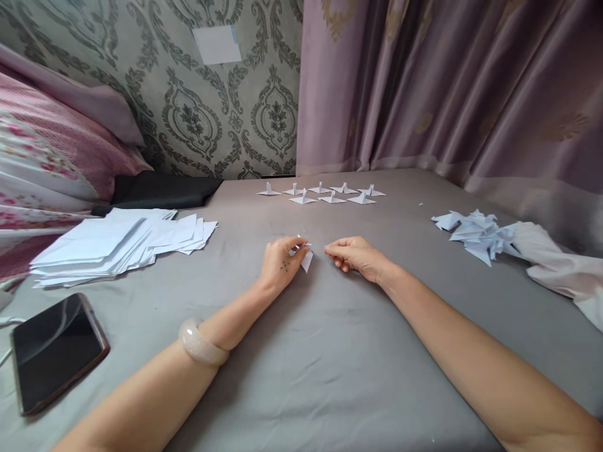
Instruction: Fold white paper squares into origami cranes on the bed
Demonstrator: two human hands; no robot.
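Note:
My left hand [284, 260], a pale bangle on its wrist, pinches a small folded white paper crane [306, 260] near the middle of the grey surface. The hand covers part of the crane. Just to the right, my right hand [355, 256] has its thumb and forefinger pressed together, apart from the crane. Whatever those fingertips hold, if anything, is too small to make out. Beyond both hands, several finished paper cranes [304, 198] with spread wings stand in two rows.
Stacked white paper sheets [94, 242] lie at the left, with a phone [59, 355] in front and a black item [160, 189] behind. Folded paper pieces [480, 233] are heaped at the right beside pale cloth [560, 263]. A curtain [424, 81] and patterned wall [188, 119] bound the back.

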